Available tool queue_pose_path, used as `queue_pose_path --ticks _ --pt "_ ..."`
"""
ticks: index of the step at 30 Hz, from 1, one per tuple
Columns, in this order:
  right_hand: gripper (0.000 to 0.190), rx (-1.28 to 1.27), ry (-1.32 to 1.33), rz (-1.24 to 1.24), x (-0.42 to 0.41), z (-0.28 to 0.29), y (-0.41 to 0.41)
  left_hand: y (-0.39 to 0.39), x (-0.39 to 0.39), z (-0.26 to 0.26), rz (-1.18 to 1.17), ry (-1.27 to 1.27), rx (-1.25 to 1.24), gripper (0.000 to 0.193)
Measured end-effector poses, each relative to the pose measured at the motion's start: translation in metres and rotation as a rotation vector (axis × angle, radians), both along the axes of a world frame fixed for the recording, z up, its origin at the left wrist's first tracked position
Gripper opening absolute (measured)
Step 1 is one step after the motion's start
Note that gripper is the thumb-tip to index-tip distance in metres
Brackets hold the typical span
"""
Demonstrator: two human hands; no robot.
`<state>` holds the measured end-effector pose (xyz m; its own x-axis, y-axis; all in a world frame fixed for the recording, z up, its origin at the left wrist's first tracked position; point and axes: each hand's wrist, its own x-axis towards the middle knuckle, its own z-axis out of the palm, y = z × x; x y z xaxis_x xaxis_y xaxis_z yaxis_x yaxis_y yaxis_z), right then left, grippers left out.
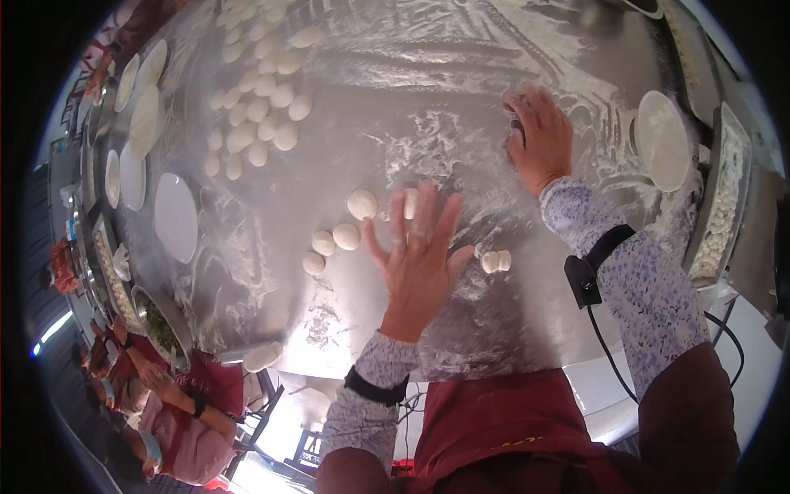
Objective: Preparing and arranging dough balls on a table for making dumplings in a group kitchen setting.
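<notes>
My left hand (419, 259) is spread, palm down, over the floured metal table (345, 123). A dough piece (410, 204) shows between its fingers, partly hidden. Just left of the fingertips lies a round flattened dough piece (361, 204), with three smaller ones (346, 236) trailing towards the front. Two small dough lumps (495, 261) sit side by side right of my left thumb. Farther back, my right hand (543, 139) has its fingers bent down near the tabletop. A dark patch shows beside its thumb; whether it holds anything cannot be seen.
Many dough rounds (258, 110) cluster at the back left. White oval plates (176, 217) line the left side, near a metal bowl of chopped greens (162, 327). At right are a white dish of flour (662, 141) and a tray of small pieces (719, 216). Co-workers (179, 426) are at lower left.
</notes>
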<state>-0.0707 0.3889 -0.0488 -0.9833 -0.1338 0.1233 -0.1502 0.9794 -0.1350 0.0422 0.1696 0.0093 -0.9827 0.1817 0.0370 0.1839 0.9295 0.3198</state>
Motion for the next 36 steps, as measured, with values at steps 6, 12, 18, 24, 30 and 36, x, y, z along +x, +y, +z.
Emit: queue_pose_path --ticks 6,12,18,24,30,36 --pt "0.050 -0.037 -0.008 0.006 0.001 -0.002 -0.004 -0.001 -0.014 -0.036 -0.248 -0.134 -0.103 0.056" --pt "0.050 -0.037 -0.032 -0.019 0.000 0.000 0.003 -0.037 -0.022 -0.030 0.205 0.137 -0.154 0.056" --pt "0.050 -0.036 -0.044 -0.015 -0.001 0.003 -0.006 0.022 0.033 -0.016 -0.287 -0.252 0.247 0.050" --pt "0.049 -0.052 -0.041 -0.002 0.000 -0.002 0.000 0.039 0.043 -0.020 0.063 -0.411 0.725 0.032" --pt "0.049 -0.091 -0.049 -0.005 -0.001 0.002 -0.001 0.031 0.042 -0.004 0.438 -0.722 1.243 0.031" --pt "0.044 -0.690 -0.174 0.252 0.028 0.014 0.009 0.020 0.046 0.006 0.595 -0.740 1.492 0.030"
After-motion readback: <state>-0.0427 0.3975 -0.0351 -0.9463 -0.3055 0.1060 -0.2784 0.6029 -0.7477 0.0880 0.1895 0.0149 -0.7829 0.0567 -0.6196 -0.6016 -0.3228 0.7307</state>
